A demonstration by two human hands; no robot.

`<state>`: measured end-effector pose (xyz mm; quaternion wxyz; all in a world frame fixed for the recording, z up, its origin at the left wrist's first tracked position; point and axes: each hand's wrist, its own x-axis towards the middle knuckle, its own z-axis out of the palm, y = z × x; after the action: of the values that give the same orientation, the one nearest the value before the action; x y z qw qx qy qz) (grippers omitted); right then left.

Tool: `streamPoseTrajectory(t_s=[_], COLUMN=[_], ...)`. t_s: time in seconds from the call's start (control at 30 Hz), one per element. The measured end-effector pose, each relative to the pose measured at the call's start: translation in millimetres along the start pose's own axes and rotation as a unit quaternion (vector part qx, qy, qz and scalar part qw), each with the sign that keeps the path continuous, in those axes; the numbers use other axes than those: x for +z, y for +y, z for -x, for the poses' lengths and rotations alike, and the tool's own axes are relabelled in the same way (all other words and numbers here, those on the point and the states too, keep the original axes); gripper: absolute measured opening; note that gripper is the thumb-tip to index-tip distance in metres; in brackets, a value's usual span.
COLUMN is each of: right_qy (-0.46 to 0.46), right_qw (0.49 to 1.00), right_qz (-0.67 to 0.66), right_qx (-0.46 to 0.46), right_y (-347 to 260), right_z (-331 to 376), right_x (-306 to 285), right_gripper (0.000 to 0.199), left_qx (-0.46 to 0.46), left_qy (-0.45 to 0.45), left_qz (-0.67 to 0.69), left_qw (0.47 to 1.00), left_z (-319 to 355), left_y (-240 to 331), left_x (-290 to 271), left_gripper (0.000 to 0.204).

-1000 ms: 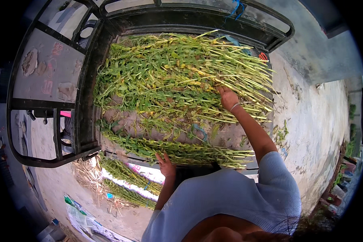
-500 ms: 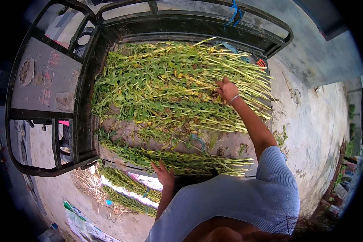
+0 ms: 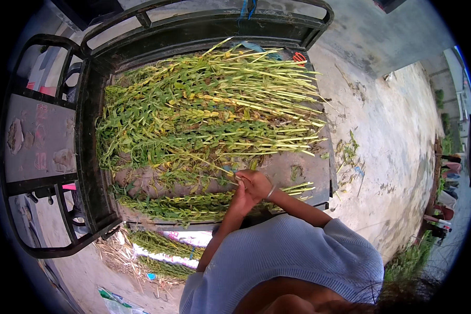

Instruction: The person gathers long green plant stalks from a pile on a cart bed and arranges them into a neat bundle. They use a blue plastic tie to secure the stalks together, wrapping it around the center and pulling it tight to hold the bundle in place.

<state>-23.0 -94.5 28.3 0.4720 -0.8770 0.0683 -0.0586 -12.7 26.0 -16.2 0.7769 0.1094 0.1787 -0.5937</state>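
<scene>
Both my hands meet above the front part of the cart bed (image 3: 288, 170). In my right hand (image 3: 257, 184), which has a bracelet at the wrist, the fingers are closed on the pale cut end of a plant stalk (image 3: 209, 164). My left hand (image 3: 239, 201) comes up beneath it, its fingers pinched at the same end; part of the grip is hidden. Behind them lies a wide layer of leafy green and yellowing stalks (image 3: 193, 115), cut ends to the right. A narrower row of stalks (image 3: 178, 206) runs along the near edge, partly behind my left hand.
Dark metal rails (image 3: 204, 32) border the bed at the back, with a panelled frame (image 3: 39, 136) at the left. An orange-red object (image 3: 299, 58) sits at the far right corner. More stalks (image 3: 165, 243) lie below the near edge. Leaf scraps (image 3: 350, 149) litter the concrete floor (image 3: 387, 136).
My right hand has come from the far layer toward me, with a stalk in it. My left hand has moved right to meet it. The view has shifted to the right.
</scene>
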Motion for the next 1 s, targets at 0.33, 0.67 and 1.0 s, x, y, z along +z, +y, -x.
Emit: streamPoseTrajectory(t_s=[0.33, 0.67, 1.0], right_qy=[-0.061, 0.000, -0.105], right_qw=[0.956, 0.718, 0.801], right_qz=[-0.214, 0.541, 0.555], right_qx=[0.191, 0.438, 0.196], right_y=[45.7, 172.3, 169.5], right_z=[5.3, 27.1, -87.2], right_x=[-105.8, -261.8, -164.0], right_gripper=[0.034, 0.036, 0.018], left_qx=[0.032, 0.013, 0.034], left_qy=[0.081, 0.064, 0.024], left_qz=[-0.011, 0.061, -0.007], left_qw=[0.996, 0.996, 0.999], left_z=[6.9, -4.9, 16.0], left_y=[-5.5, -17.0, -4.4], left_x=[-26.5, -18.2, 19.2], left_gripper=[0.028, 0.033, 0.033])
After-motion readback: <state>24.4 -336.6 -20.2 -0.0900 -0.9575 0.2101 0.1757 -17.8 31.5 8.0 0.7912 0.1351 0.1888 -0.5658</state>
